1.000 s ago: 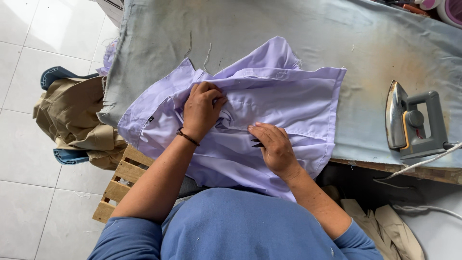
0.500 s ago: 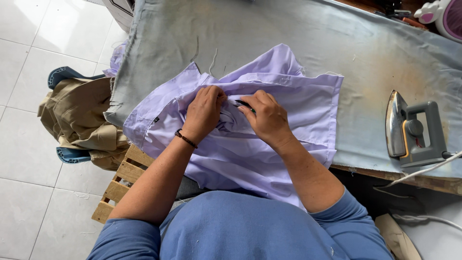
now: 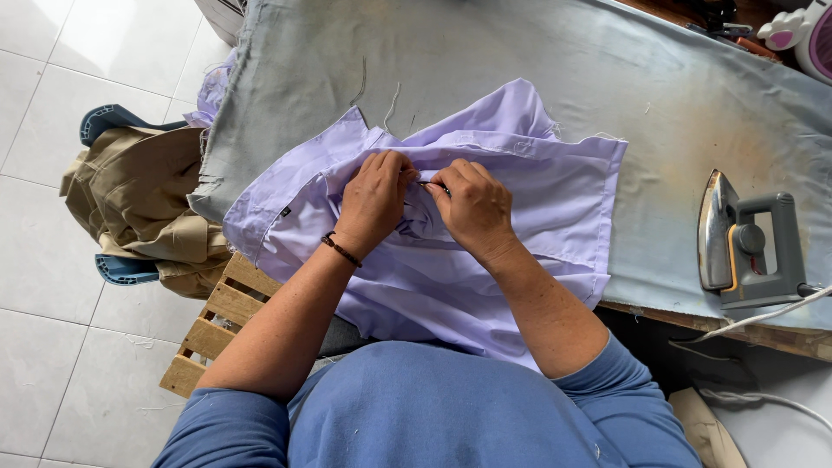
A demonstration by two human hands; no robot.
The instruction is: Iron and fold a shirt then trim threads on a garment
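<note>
A lilac shirt [image 3: 520, 182] lies spread on the grey padded ironing table [image 3: 485, 69], its lower part hanging over the near edge. My left hand [image 3: 374, 201], with a dark bead bracelet at the wrist, pinches a fold of the shirt near its middle. My right hand [image 3: 472, 206] meets it from the right, fingers closed on the same bunched fabric, with a small dark item between the fingertips that I cannot identify. Both hands touch each other over the shirt.
A grey electric iron [image 3: 750, 243] stands on its side at the table's right, its white cord [image 3: 763, 316] trailing off the edge. A tan garment [image 3: 143, 204] is piled on a blue seat at the left. A wooden pallet [image 3: 221, 316] sits on the white tiled floor.
My right hand moved up and left from the shirt's lower part to join my left hand at the bunched fabric. The left hand stayed about where it was.
</note>
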